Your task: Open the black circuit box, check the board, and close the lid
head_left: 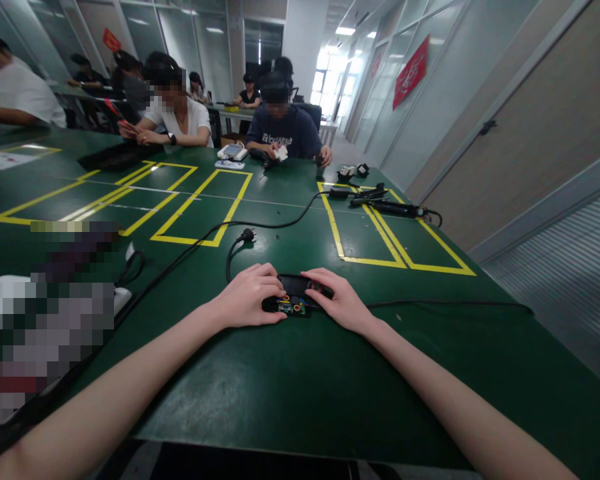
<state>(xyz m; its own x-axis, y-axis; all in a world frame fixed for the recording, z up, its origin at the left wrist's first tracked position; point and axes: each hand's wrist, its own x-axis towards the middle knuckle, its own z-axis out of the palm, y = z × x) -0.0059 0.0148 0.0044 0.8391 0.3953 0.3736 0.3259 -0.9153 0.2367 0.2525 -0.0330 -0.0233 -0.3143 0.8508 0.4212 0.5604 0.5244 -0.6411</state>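
Observation:
In front of me on the green table lies an opened black adapter-like case. Its dark plastic shell (295, 285) is on the far side, and a small circuit board (293, 307) with copper coils and coloured parts shows nearer to me. My left hand (255, 295) is closed around the left end of the board, fingertips also touching the shell. The right end of the shell is pinched by my right hand (341, 303), between thumb and fingers. A power cord with a black plug (248, 235) curls out behind my left hand; another cable (445, 303) runs off to the right.
Yellow tape rectangles (215, 243) mark the table (220, 407). A long black cable (190, 250) crosses it toward a dark heap of tools and cords (380, 200). Blurred-out items lie at left. Across the table a co-worker (285, 127) handles parts; other people sit further left.

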